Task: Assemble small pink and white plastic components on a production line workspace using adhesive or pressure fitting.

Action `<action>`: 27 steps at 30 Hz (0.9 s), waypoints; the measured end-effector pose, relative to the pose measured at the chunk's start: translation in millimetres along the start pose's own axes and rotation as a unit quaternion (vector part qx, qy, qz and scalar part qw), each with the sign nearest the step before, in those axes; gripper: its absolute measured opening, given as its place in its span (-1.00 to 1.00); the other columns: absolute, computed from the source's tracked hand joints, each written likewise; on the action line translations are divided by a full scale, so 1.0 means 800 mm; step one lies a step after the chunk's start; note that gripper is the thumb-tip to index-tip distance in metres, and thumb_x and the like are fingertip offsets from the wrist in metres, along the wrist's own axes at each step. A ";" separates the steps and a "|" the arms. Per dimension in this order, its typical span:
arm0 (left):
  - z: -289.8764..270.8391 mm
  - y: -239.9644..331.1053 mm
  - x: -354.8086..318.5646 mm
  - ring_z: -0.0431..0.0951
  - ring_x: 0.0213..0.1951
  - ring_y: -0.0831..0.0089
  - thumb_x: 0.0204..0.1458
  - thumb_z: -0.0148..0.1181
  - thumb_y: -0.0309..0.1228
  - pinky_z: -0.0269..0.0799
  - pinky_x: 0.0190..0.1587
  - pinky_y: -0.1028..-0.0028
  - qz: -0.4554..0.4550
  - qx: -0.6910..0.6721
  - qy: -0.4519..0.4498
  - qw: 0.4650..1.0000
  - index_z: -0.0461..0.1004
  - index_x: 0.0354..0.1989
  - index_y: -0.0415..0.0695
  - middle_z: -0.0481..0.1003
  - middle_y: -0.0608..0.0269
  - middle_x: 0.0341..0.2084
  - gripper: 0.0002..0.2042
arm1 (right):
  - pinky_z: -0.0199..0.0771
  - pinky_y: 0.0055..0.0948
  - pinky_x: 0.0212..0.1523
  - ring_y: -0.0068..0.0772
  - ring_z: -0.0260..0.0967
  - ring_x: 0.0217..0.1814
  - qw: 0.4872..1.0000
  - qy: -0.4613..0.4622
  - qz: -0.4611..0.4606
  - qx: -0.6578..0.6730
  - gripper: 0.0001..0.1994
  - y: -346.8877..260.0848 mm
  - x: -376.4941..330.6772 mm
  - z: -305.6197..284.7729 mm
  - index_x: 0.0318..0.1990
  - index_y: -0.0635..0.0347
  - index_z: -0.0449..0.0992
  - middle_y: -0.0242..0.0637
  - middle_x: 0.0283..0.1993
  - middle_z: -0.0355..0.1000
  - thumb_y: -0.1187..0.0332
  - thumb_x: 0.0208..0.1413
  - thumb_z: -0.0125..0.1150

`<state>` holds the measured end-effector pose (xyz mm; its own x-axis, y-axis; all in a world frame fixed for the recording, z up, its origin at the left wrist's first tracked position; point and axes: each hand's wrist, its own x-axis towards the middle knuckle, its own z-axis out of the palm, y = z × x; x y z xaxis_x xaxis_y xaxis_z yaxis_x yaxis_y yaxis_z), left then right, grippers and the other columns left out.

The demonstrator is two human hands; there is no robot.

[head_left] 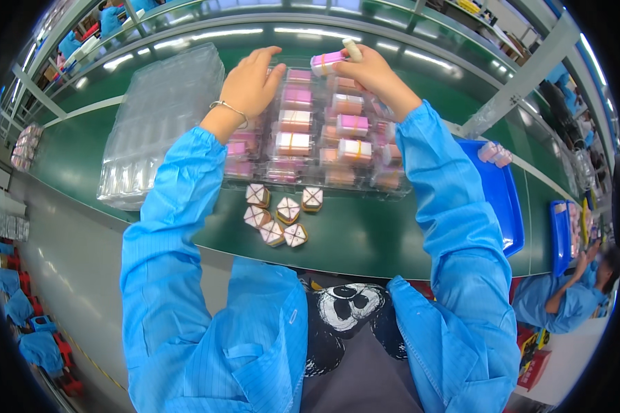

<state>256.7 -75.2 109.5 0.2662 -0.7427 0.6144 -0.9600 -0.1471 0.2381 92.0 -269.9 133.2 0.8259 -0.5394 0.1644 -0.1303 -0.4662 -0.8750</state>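
Note:
My right hand [379,77] pinches a small pink-and-white block with an orange band [327,63] above the far side of a clear plastic tray [324,180]. A pale finger cot [352,49] covers one of its fingertips. Fingers stretched out, my left hand [249,84] is over the tray's left part and appears to hold nothing; its palm side is hidden. Similar banded blocks in white, pink and orange, such as a white block [293,144], lie in rows in the tray. Several six-sided pieces with white tops [288,210] stand on the green table in front of it.
A stack of clear plastic trays [162,120] stands left of my left arm. Right of my right arm is a blue bin [506,206], with pale pieces [494,153] at its far edge. A co-worker [565,292] sits farther right, near another blue bin [561,237].

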 end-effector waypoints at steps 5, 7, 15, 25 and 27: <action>-0.037 0.025 -0.045 0.43 -0.01 0.06 0.16 -0.03 -0.24 0.37 0.00 0.24 -0.024 0.011 -0.142 0.989 0.39 0.01 -0.13 0.44 0.07 -0.04 -0.68 | 0.39 -0.33 -0.52 -0.34 0.38 -0.57 0.990 -0.004 0.004 -0.141 -0.54 -0.009 0.041 0.036 -0.15 0.33 0.41 -0.18 -0.52 0.42 0.10 -0.06 0.23; -0.028 0.035 -0.081 0.43 -0.01 0.08 0.16 -0.03 -0.24 0.34 0.03 0.23 -0.028 0.025 -0.138 0.990 0.39 0.01 -0.15 0.45 0.06 -0.06 -0.67 | 0.43 -0.26 -0.40 -0.22 0.45 -0.43 0.976 -0.035 -0.011 -0.216 -0.53 0.013 0.062 0.047 -0.15 0.29 0.45 -0.11 -0.42 0.47 0.04 -0.03 0.19; -0.004 0.049 -0.139 0.43 -0.04 0.18 0.11 0.03 -0.21 0.20 0.14 0.21 -0.045 0.028 0.018 0.998 0.43 -0.07 -0.15 0.49 0.14 -0.15 -0.67 | 0.43 -0.13 -0.10 -0.06 0.46 -0.09 0.922 -0.125 -0.030 -0.366 -0.53 -0.001 0.055 0.056 -0.12 0.06 0.57 -0.13 -0.17 0.52 -0.10 0.00 0.10; -0.002 0.059 -0.138 0.41 0.01 0.18 0.13 0.00 -0.19 0.16 0.19 0.20 -0.063 0.036 0.019 0.997 0.44 -0.03 -0.07 0.46 0.19 -0.08 -0.68 | 0.45 -0.23 -0.22 -0.14 0.48 -0.27 0.958 -0.024 -0.192 -0.210 -0.60 0.015 0.045 0.071 -0.24 0.13 0.59 -0.10 -0.30 0.53 0.00 -0.06 0.21; -0.001 0.057 -0.141 0.41 0.01 0.18 0.12 0.00 -0.19 0.16 0.19 0.20 -0.068 0.041 0.023 0.997 0.45 -0.04 -0.06 0.46 0.20 -0.08 -0.68 | 0.42 -0.29 -0.29 -0.14 0.46 -0.37 0.978 -0.102 -0.138 -0.115 -0.56 -0.006 0.032 0.073 -0.29 0.19 0.58 -0.08 -0.39 0.52 -0.03 -0.14 0.27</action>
<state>182.7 2.5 52.2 0.3958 -0.6826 0.6143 -0.9183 -0.2977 0.2609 145.3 -240.6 115.0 0.9360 -0.2307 0.2660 0.0128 -0.7328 -0.6803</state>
